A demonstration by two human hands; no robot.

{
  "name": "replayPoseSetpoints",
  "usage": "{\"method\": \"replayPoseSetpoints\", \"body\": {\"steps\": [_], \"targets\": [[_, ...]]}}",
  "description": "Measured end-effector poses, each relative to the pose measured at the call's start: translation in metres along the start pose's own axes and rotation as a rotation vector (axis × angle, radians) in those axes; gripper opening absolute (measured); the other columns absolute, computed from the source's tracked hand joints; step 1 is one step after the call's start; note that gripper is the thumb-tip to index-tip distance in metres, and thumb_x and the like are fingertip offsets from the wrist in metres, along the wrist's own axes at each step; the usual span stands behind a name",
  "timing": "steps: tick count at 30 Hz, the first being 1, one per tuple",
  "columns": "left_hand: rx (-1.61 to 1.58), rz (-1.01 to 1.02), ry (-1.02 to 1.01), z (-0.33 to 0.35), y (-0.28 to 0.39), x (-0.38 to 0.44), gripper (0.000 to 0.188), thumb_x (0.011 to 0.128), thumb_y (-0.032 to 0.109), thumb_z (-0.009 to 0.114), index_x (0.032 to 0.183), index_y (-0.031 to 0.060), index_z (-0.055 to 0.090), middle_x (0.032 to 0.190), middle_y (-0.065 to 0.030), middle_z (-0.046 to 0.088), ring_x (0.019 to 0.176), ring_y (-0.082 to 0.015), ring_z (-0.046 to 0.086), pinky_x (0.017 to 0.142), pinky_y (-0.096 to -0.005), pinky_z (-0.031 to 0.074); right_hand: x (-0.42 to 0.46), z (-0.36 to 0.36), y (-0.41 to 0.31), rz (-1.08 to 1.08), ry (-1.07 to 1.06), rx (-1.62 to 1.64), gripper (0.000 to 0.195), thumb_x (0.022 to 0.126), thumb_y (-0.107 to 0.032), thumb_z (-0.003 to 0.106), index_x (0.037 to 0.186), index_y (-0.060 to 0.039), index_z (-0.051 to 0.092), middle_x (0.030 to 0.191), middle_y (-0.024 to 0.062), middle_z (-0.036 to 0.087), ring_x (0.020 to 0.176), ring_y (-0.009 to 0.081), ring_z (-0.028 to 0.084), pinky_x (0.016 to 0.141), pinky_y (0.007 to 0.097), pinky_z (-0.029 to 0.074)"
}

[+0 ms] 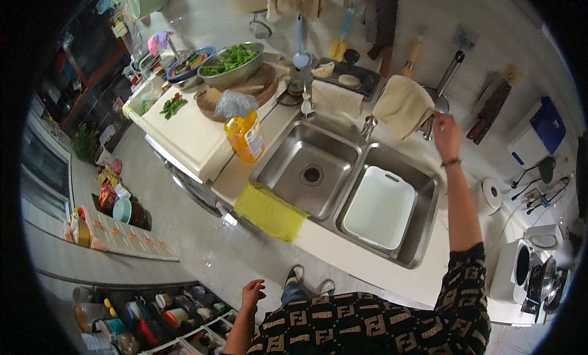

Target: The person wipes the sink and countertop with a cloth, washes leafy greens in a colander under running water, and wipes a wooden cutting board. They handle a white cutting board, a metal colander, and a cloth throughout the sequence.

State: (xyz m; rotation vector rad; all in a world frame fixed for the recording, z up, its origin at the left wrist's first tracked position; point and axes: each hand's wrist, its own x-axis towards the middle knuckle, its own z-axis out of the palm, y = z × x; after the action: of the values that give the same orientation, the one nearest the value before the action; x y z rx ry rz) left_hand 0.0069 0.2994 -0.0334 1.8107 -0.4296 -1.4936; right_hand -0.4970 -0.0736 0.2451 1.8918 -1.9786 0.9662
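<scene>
My right hand (pixel 446 132) is raised at the wall behind the sink, its fingers pinched at the right edge of a beige cloth (pixel 403 105). Metal utensils hang right beside the fingers, partly hidden by the cloth. My left hand (pixel 253 294) hangs low, away from the counter, with loosely curled fingers and nothing in it. Before me is a double stainless steel sink (pixel 312 148). A white plastic basin (pixel 381 210) with a handle slot stands in its right bowl. The faucet (pixel 368 125) rises at the back, between the bowls.
A yellow-green cloth (pixel 271 211) drapes over the counter's front edge. Left of the sink stand an orange plastic bottle (pixel 245 137), a round wooden cutting board (pixel 271 82) and a metal bowl of greens (pixel 232 63). Knives (pixel 490 109) hang at right; a white appliance (pixel 512 270) stands below.
</scene>
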Motion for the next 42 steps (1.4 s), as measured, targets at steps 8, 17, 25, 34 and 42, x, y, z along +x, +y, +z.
{"method": "replayPoseSetpoints", "body": {"steps": [8,17,25,34,42], "targets": [[0.336,-0.143,0.054,-0.04,-0.104,-0.012,0.028,0.086,0.025,0.051,0.103,0.0043,0.06,0.082,-0.0077,0.062,0.069,-0.017,0.058,0.057,-0.0304,0.049,-0.218,0.018,-0.005,0.038,-0.452,0.198,0.016,0.084,-0.013,0.05,0.095,-0.0062,0.06,0.093,0.0107,0.061,0.076,0.0251,0.06,0.07,0.0318,0.047],[0.563,-0.244,0.145,-0.09,-0.208,-0.106,0.03,0.082,0.028,0.052,0.096,0.0026,0.062,0.076,-0.0088,0.063,0.064,-0.017,0.058,0.06,-0.03,0.046,-0.321,0.032,-0.005,0.101,-0.793,0.169,0.029,0.087,-0.022,0.046,0.067,-0.001,0.049,0.064,0.0142,0.055,0.057,0.0287,0.054,0.053,0.0362,0.042],[0.655,-0.176,0.022,-0.103,-0.178,-0.056,0.035,0.081,0.035,0.051,0.095,0.0052,0.063,0.081,-0.0107,0.065,0.071,-0.0211,0.062,0.066,-0.0322,0.047,-0.362,0.022,0.013,-0.011,-0.699,-0.057,0.024,0.083,-0.019,0.049,0.069,0.0,0.049,0.068,0.0173,0.052,0.064,0.0319,0.053,0.057,0.0402,0.041],[0.314,0.008,0.036,-0.191,-0.119,0.043,0.033,0.085,0.029,0.05,0.104,0.0034,0.059,0.084,-0.0114,0.064,0.063,-0.0191,0.061,0.061,-0.0318,0.049,-0.398,0.031,-0.082,0.079,-0.756,-0.025,0.014,0.079,-0.016,0.05,0.084,-0.0062,0.059,0.082,0.0137,0.061,0.076,0.0307,0.058,0.068,0.0377,0.046],[0.334,-0.063,0.169,-0.32,-0.095,0.073,0.033,0.083,0.033,0.049,0.103,0.0088,0.061,0.087,-0.0099,0.065,0.071,-0.0215,0.063,0.065,-0.035,0.049,-0.375,0.07,-0.262,-0.013,-0.939,0.052,0.02,0.08,-0.022,0.051,0.085,-0.0052,0.061,0.083,0.0153,0.061,0.077,0.0306,0.059,0.067,0.0369,0.047]]}}
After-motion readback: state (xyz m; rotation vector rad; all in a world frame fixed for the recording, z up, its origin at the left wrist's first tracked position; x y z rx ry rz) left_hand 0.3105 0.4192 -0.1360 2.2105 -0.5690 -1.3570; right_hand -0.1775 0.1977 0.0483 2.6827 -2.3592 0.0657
